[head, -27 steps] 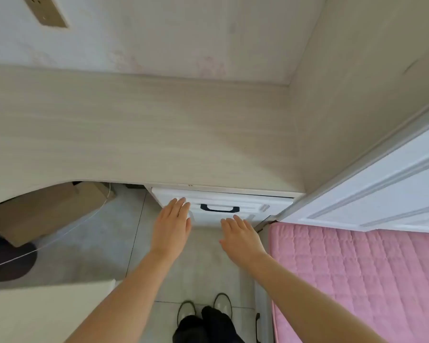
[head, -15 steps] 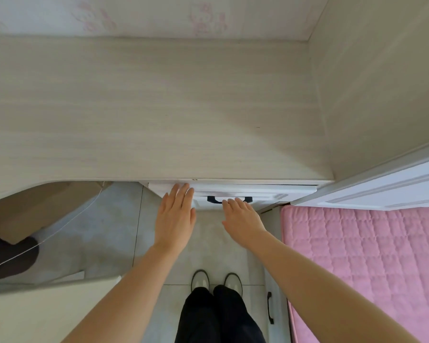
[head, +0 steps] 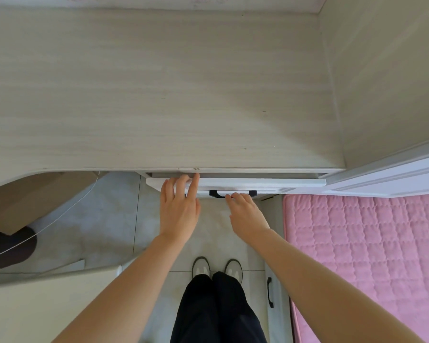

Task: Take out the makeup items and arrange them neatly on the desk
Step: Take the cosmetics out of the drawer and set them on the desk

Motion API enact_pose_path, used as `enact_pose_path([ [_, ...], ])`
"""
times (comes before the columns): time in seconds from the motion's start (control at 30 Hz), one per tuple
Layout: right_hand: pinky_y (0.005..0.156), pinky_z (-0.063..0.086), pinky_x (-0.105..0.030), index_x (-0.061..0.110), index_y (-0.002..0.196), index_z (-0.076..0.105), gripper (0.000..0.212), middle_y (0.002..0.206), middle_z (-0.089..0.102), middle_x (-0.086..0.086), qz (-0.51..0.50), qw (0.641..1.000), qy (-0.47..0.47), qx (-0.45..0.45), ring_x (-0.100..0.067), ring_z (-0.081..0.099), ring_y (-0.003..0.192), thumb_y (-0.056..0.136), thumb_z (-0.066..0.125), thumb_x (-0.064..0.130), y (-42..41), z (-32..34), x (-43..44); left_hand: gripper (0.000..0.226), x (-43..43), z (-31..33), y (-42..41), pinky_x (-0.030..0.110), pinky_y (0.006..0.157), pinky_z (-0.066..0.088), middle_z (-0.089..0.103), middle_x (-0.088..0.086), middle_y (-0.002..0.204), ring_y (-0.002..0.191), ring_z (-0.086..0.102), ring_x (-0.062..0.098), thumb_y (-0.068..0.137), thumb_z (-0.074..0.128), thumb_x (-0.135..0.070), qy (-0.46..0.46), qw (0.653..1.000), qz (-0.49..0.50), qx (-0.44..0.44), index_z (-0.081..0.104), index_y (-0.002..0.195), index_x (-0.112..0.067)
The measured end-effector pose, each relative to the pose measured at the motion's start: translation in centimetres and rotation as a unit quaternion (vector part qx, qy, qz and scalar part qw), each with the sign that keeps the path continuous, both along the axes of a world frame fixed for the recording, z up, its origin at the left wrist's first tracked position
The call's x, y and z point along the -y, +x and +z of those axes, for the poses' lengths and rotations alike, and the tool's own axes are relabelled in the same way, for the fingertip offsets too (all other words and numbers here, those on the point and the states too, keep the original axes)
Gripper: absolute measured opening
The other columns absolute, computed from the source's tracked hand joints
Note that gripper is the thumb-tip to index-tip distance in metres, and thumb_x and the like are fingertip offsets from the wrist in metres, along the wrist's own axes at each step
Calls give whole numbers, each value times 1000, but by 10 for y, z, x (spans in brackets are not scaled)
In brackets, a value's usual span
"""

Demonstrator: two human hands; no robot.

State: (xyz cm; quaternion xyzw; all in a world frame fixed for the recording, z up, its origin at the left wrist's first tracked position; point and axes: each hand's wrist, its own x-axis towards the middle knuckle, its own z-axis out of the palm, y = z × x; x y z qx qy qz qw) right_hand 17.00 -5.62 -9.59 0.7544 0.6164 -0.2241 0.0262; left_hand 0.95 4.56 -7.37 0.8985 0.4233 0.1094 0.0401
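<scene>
No makeup items are in view. The pale wooden desk [head: 159, 95] has a bare top. Under its front edge a white drawer [head: 282, 182] with a black handle [head: 252, 193] stands out a little, with a dark gap behind its front. My left hand [head: 178, 209] lies flat on the left part of the drawer front, fingers apart, the index tip at the gap. My right hand [head: 245, 214] has its fingertips curled on the middle of the black handle. The inside of the drawer is hidden.
A pink quilted bed [head: 369, 256] lies at the right, a white panel [head: 394, 177] above it. A cardboard box [head: 22, 194] sits under the desk at left, crossed by a thin white cable [head: 60, 216]. A white surface [head: 35, 305] is at lower left. My feet stand on grey tiles.
The view has tilted down over the desk. Both hands have reached the drawer front, the right one now on the handle. A dark gap has appeared behind the drawer front.
</scene>
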Motion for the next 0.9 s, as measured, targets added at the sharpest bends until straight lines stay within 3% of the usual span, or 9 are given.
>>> enact_pose_path([
  [0.1,102,42,-38,2,137,43,62,128,51,-13,-4,1000,9,-4,-33,49,116,79,64,3,-2,2,9,43,-2,0,3,47,99,38,52,12,120,106,45,36,82,64,-11,-9,1000,13,14,57,125,-14],
  [0.2,103,42,-37,2,137,43,63,129,52,-12,-7,1000,13,-12,-31,48,118,77,64,3,-6,6,16,36,-3,0,3,47,108,32,51,12,126,117,44,34,81,67,-8,-34,999,0,12,58,115,-12],
  [0.3,106,39,-38,2,137,43,61,131,52,-12,-1,1000,17,-12,-31,46,124,79,62,2,-9,7,22,36,2,-1,1,46,113,25,52,8,132,128,44,28,81,66,-7,-50,999,-9,7,56,115,-12],
  [0.4,100,45,-40,1,130,50,57,123,57,-14,3,999,26,-21,-33,51,119,75,64,-2,-13,12,26,37,9,0,0,48,113,26,54,8,130,127,46,28,81,67,-8,-60,998,-1,11,55,116,-12],
  [0.5,83,56,-38,0,115,62,52,108,65,-13,-3,993,113,-30,-33,61,106,65,69,-10,-15,26,27,36,13,1,-4,48,113,27,55,7,127,125,47,28,82,67,-7,-66,998,-1,13,54,116,-12],
  [0.63,70,56,-36,7,106,68,49,103,69,-5,-10,970,243,18,-28,64,97,60,69,-10,-8,47,24,36,19,1,-10,48,110,30,57,7,123,118,51,28,82,66,-8,-51,999,-12,4,56,116,-12],
  [0.73,79,52,-40,9,111,66,50,109,67,-6,-30,969,238,65,-30,62,100,63,71,-6,6,47,23,37,24,3,-11,48,106,35,59,7,117,111,54,28,81,68,-9,-43,999,-9,-3,56,116,-12],
  [0.9,91,49,-52,12,120,61,61,113,65,-8,-27,983,143,110,-31,61,105,63,82,14,21,41,36,50,33,7,-15,43,96,41,59,4,109,101,53,27,82,66,-18,-47,999,5,-18,52,130,-14],
])
